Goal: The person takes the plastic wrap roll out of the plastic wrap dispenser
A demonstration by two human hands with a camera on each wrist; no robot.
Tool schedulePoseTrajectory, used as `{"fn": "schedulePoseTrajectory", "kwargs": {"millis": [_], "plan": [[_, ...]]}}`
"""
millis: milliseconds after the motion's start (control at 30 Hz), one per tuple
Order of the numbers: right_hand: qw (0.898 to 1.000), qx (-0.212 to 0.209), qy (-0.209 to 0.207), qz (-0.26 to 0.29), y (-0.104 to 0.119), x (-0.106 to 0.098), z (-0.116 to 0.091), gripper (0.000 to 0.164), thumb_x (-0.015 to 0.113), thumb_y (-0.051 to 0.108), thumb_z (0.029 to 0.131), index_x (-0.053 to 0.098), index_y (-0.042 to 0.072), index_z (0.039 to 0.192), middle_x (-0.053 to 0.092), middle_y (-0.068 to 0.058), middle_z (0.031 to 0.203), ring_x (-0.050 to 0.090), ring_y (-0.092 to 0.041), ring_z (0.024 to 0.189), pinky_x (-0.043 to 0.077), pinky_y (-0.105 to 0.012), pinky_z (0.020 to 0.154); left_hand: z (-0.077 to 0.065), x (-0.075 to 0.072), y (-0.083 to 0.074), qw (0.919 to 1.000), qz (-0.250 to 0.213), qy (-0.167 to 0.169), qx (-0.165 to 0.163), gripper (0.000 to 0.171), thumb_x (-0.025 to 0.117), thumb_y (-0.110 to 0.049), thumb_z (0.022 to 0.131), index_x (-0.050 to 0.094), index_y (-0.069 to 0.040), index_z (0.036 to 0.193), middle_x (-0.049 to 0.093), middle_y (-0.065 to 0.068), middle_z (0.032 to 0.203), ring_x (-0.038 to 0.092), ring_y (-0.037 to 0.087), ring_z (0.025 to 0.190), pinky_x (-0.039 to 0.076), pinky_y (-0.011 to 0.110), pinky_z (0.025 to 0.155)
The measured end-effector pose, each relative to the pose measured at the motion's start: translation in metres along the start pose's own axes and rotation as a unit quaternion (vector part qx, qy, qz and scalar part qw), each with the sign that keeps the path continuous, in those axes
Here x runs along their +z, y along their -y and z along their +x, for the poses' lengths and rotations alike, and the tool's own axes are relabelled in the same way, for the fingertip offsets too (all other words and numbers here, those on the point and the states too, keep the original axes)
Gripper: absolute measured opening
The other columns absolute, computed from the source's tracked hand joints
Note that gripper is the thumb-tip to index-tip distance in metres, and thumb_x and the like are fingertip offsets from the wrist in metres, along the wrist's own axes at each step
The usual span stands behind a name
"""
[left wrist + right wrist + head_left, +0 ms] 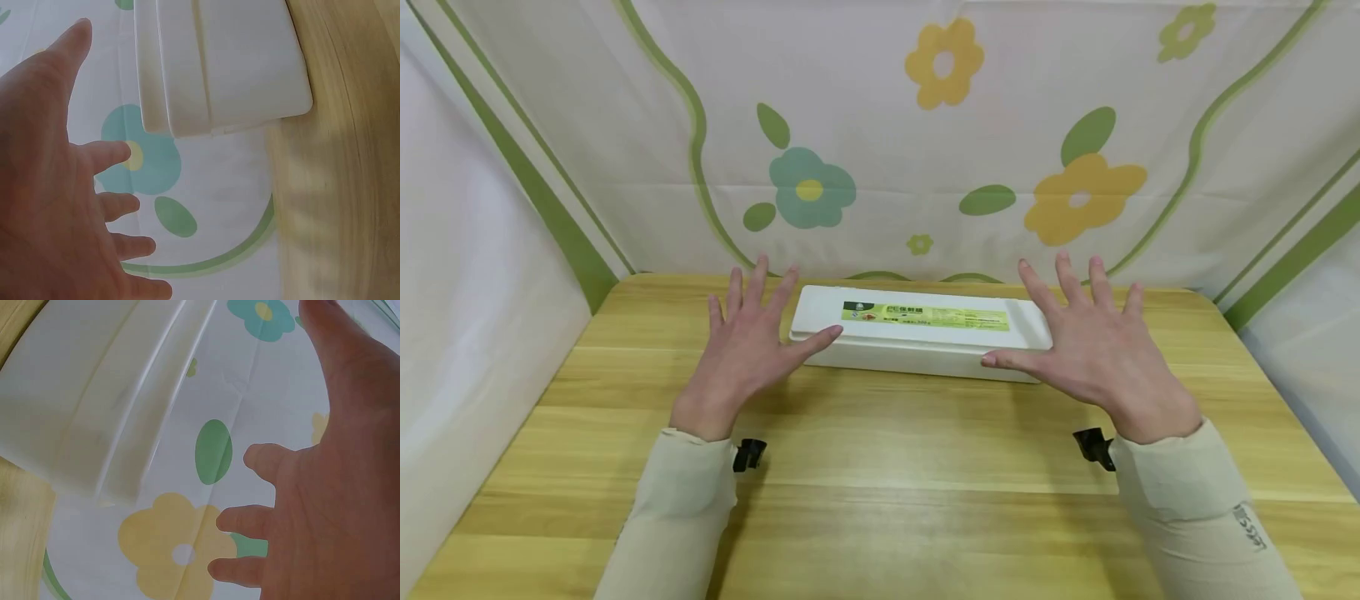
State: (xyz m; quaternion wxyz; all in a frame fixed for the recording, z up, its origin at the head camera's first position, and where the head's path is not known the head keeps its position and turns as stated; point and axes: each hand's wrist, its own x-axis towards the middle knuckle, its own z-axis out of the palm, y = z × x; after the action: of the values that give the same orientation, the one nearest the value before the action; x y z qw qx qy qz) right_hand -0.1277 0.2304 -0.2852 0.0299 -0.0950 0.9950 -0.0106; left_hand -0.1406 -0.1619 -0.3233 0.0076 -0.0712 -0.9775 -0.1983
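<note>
A long white lidded box [917, 360] lies crosswise near the back of the table, with a green and yellow label [925, 317] on its lid. My left hand [741, 342] is spread wide at the box's left end, its thumb overlapping the front corner in the head view. At the right end my right hand [1097, 358] is spread the same way, thumb across the box's front corner. Both wrist views show a gap between the palm and the box: the left hand [62, 187] and right hand [331, 475] hold nothing.
The wooden table [880, 500] reaches back to a white curtain [880, 167] printed with flowers and leaves. White cloth [475, 292] also hangs along the left side. A black mount [749, 455] sticks out from the left sleeve, and another black mount [1094, 448] from the right one.
</note>
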Motion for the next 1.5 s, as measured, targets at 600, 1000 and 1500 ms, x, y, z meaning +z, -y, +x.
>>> {"fn": "schedulePoseTrajectory", "kwargs": {"millis": [600, 1000, 1500], "plan": [[1.0, 0.0, -0.03, -0.006, 0.001, -0.003, -0.002, 0.133, 0.05, 0.106, 0.072, 0.008, 0.033, 0.175, 0.013, -0.028, 0.178, 0.008, -0.064, 0.159, 0.006, -0.092, 0.112, 0.003, -0.002, 0.004, 1.0, -0.002, -0.005, 0.001, 0.109, 0.056, -0.085, 0.092, 0.015, -0.027, 0.175, -0.008, 0.012, 0.183, -0.006, 0.053, 0.166, 0.0, 0.084, 0.123], [0.999, -0.034, -0.022, -0.013, 0.028, -0.005, 0.013, 0.131, 0.038, 0.111, 0.069, 0.011, 0.037, 0.174, 0.009, -0.02, 0.181, 0.012, -0.053, 0.164, 0.016, -0.084, 0.12, 0.015, 0.031, 0.035, 0.9649, -0.251, 0.078, -0.006, 0.119, 0.08, -0.063, 0.091, 0.003, -0.027, 0.175, 0.009, 0.008, 0.183, 0.016, 0.041, 0.167, 0.024, 0.067, 0.13], [0.995, -0.102, -0.013, 0.021, 0.078, 0.006, 0.039, 0.129, 0.058, 0.104, 0.07, 0.013, 0.042, 0.173, 0.015, -0.012, 0.182, 0.017, -0.044, 0.167, 0.021, -0.075, 0.127, 0.025, 0.056, 0.044, 0.8631, -0.495, 0.102, 0.007, 0.118, 0.094, -0.002, 0.08, 0.024, -0.024, 0.173, 0.036, -0.001, 0.172, 0.039, 0.028, 0.154, 0.042, 0.043, 0.124]]}}
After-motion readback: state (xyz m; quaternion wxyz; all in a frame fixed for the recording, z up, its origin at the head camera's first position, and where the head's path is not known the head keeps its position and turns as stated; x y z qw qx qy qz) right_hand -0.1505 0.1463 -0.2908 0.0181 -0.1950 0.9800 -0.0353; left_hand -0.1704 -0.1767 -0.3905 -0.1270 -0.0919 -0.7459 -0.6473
